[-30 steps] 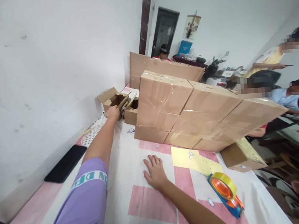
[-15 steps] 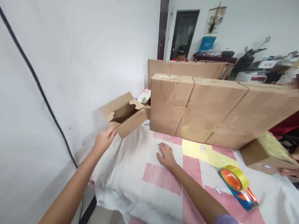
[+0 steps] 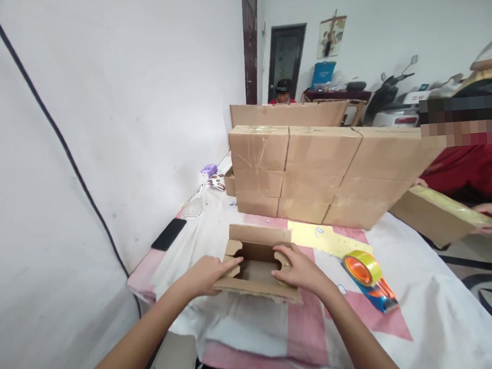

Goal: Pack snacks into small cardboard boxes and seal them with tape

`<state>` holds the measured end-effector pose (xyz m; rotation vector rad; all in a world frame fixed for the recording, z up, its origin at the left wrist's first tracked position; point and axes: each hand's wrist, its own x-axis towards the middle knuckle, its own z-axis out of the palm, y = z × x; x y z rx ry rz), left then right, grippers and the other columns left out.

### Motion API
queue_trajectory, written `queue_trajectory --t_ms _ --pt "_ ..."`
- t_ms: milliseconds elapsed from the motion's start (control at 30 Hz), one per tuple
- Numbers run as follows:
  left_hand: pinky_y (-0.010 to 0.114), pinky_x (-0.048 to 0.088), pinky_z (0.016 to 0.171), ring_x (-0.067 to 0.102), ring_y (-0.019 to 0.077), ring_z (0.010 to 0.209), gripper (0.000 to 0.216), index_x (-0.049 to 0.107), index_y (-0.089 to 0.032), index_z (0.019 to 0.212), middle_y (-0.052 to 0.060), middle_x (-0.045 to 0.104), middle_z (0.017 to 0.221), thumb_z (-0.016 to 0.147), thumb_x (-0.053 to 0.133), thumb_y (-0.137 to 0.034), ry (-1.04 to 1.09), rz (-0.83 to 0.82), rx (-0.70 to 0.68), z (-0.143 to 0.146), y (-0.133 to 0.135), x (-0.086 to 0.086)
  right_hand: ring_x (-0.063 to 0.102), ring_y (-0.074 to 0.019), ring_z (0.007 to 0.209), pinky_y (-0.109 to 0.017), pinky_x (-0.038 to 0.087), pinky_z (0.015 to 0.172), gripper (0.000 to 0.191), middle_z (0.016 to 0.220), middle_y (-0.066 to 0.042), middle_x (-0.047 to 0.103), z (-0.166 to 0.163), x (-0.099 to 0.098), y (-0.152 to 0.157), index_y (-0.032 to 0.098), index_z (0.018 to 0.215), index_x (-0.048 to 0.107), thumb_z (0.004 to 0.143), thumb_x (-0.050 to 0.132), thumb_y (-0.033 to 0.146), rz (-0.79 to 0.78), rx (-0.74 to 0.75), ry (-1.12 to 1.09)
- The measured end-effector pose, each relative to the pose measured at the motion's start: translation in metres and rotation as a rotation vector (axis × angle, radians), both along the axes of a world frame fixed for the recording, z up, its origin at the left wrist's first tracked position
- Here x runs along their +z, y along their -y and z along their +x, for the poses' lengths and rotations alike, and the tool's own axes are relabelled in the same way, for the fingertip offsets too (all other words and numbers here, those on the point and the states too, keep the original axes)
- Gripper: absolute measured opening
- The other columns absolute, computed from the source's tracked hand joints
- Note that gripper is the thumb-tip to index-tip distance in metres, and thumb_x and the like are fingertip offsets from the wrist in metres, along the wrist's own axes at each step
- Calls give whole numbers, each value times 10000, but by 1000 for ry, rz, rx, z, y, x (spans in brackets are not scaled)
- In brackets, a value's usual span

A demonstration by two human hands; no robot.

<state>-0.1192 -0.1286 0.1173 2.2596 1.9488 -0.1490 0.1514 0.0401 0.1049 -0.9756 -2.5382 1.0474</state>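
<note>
In the head view an open cardboard box [image 3: 259, 289] rests on the cloth-covered table in front of me, its long flaps raised and its inside bare. My left hand [image 3: 208, 272] grips the notched flap at the box's left end, fingers over the edge. At the right end my right hand [image 3: 297, 264] curls round the other notched flap. To the right lies a tape dispenser [image 3: 374, 294] in blue and orange, with a roll of yellow tape [image 3: 370, 267] on it.
Behind the box stands a wall of stacked, taped cartons [image 3: 308, 174]. A black phone [image 3: 169, 235] and a white slotted scoop [image 3: 194, 208] lie at the left. On the right a co-worker in a red top [image 3: 476, 171] holds a taped carton [image 3: 437, 216].
The open box has come from the far left to the table in front of me. My right hand has moved from the cloth onto its right flap. The co-worker's carton has been lifted and tilted.
</note>
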Motion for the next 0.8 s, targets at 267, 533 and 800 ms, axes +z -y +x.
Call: queue_trajectory --t_ms 267,533,800 --pt "295 465 647 669 222 669 551 450 -230 1282 -9 663 766 765 641 -229 584 146 338 -5 -10 -23 461 -117 661 -293 440 668 401 1021 0 390 9 5 -1 263 1047 384 770 671 301 2 -177 -125" --pt "341 583 821 645 284 1142 684 516 -205 1263 146 549 1359 663 789 -388 1306 483 608 13 -3 -113 519 -149 796 -250 417 662 264 931 17 460 67 -8 -24 260 947 473 835 676 386 -297 -236 -582" --pt "400 562 943 570 330 1298 634 535 -199 1377 159 567 1424 792 656 -412 1262 585 537 19 -26 -158 556 -194 795 -277 438 660 392 844 -16 575 68 -65 -10 245 835 565 724 786 550 -355 -565 -766"
